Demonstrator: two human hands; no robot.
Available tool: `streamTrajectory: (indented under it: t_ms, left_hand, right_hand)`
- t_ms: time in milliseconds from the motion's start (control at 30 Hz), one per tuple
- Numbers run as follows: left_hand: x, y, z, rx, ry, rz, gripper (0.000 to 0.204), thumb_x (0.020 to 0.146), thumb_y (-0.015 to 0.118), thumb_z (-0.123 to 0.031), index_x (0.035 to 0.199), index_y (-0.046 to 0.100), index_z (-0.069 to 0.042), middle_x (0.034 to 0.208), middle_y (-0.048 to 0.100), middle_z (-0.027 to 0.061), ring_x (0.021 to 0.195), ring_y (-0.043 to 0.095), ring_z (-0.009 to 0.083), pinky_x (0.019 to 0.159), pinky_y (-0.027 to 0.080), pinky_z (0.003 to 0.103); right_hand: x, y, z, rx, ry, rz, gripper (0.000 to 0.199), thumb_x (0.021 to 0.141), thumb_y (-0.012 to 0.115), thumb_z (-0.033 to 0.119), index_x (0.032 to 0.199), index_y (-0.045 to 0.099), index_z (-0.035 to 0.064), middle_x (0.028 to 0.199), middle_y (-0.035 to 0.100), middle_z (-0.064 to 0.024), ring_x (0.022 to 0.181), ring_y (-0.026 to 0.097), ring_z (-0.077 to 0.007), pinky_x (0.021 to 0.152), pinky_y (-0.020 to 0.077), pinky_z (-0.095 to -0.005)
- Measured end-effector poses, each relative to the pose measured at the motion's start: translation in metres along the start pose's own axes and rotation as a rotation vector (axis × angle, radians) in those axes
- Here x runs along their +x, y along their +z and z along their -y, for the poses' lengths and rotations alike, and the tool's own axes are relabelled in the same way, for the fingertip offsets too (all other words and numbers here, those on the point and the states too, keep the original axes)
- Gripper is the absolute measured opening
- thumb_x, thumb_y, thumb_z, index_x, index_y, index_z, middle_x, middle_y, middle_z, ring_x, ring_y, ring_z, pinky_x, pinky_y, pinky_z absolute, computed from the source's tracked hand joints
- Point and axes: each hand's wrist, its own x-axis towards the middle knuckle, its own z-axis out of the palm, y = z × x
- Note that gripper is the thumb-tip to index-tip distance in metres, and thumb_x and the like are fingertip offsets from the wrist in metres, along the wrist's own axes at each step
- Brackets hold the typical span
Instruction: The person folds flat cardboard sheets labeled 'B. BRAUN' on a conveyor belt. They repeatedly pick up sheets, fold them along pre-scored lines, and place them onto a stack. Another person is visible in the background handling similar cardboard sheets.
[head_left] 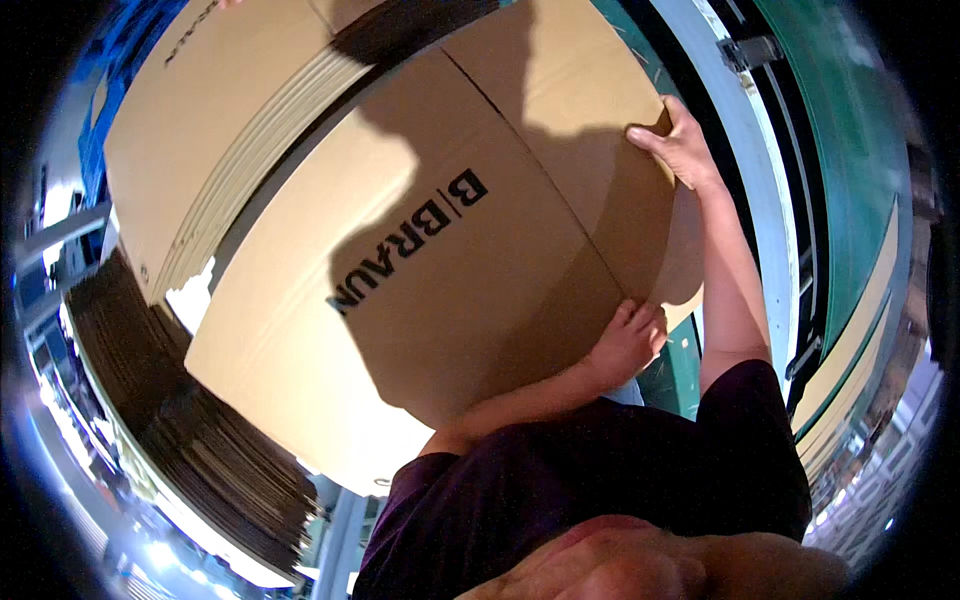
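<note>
A large flat cardboard box blank (520,270), brown with black print and a crease line, spreads tilted in front of me, my shadow across it. My right hand (685,148) grips its far right edge, thumb on the upper face and the other fingers partly hidden at the edge. Nearer my body, my left hand (632,338) is curled over the blank's near right edge. The left forearm lies along the near side of the blank. What the left thumb does is hidden.
A stack of flat cardboard blanks (240,170) stands at the far left, with fingertips (229,3) at its top edge. Another stack (190,430), seen edge-on, is at the near left. To the right run a pale metal rail (765,180) and a green panel (850,200).
</note>
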Motion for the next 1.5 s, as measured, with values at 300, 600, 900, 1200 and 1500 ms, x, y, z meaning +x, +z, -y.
streamTrajectory:
  t_ms: [300, 600, 900, 1200, 1500]
  left_hand:
    - [-0.221, -0.162, 0.112, 0.628, -1.285, -0.652, 0.055, 0.087, 0.058, -0.028, 0.132, 0.041, -0.001, 0.137, 0.039, 0.0229, 0.128, 0.035, 0.0384, 0.106, 0.028, 0.05]
    - [-0.444, -0.182, 0.135, 0.539, -1.825, -0.788, 0.067, 0.083, 0.047, -0.061, 0.107, 0.062, 0.0, 0.105, 0.062, 0.0245, 0.096, 0.057, 0.0434, 0.084, 0.044, 0.051]
    - [-0.382, -0.161, 0.148, 0.92, -1.875, -0.826, 0.051, 0.086, 0.048, -0.05, 0.11, 0.06, -0.007, 0.109, 0.06, 0.0168, 0.098, 0.058, 0.0362, 0.083, 0.045, 0.051]
    - [-0.127, -0.045, -0.017, 0.125, -0.801, -0.358, 0.07, 0.07, 0.072, -0.031, 0.13, 0.046, -0.009, 0.141, 0.037, 0.0173, 0.134, 0.028, 0.0352, 0.111, 0.017, 0.051]
    - [-0.068, 0.001, -0.059, 0.37, -0.573, -0.243, 0.075, 0.063, 0.075, -0.032, 0.127, 0.048, -0.006, 0.141, 0.037, 0.0143, 0.132, 0.031, 0.0336, 0.111, 0.024, 0.048]
  right_hand:
    - [0.003, -0.008, -0.013, -0.197, 0.024, 0.055, 0.063, 0.065, 0.081, 0.039, 0.109, 0.057, 0.0001, 0.103, 0.064, -0.0161, 0.097, 0.061, -0.0248, 0.086, 0.0465, -0.0337]
    - [0.001, -0.001, -0.02, -0.167, -0.107, 0.034, 0.072, 0.063, 0.078, 0.052, 0.108, 0.057, 0.0002, 0.104, 0.062, -0.0181, 0.099, 0.06, -0.0296, 0.084, 0.0475, -0.0376]
    - [-0.008, 0.023, -0.036, -0.26, -0.239, -0.127, 0.081, 0.06, 0.077, 0.059, 0.108, 0.056, -0.0016, 0.102, 0.062, -0.0212, 0.096, 0.061, -0.0329, 0.083, 0.0492, -0.0413]
    - [-0.03, 0.005, 0.009, -0.093, -0.033, 0.007, 0.056, 0.075, 0.072, 0.03, 0.121, 0.053, 0.0027, 0.11, 0.063, -0.0156, 0.103, 0.059, -0.0321, 0.088, 0.0463, -0.04]
    - [-0.033, 0.014, -0.052, -0.216, -0.084, -0.016, 0.101, 0.05, 0.079, 0.057, 0.125, 0.043, 0.0004, 0.118, 0.056, -0.022, 0.109, 0.055, -0.0355, 0.092, 0.0446, -0.0423]
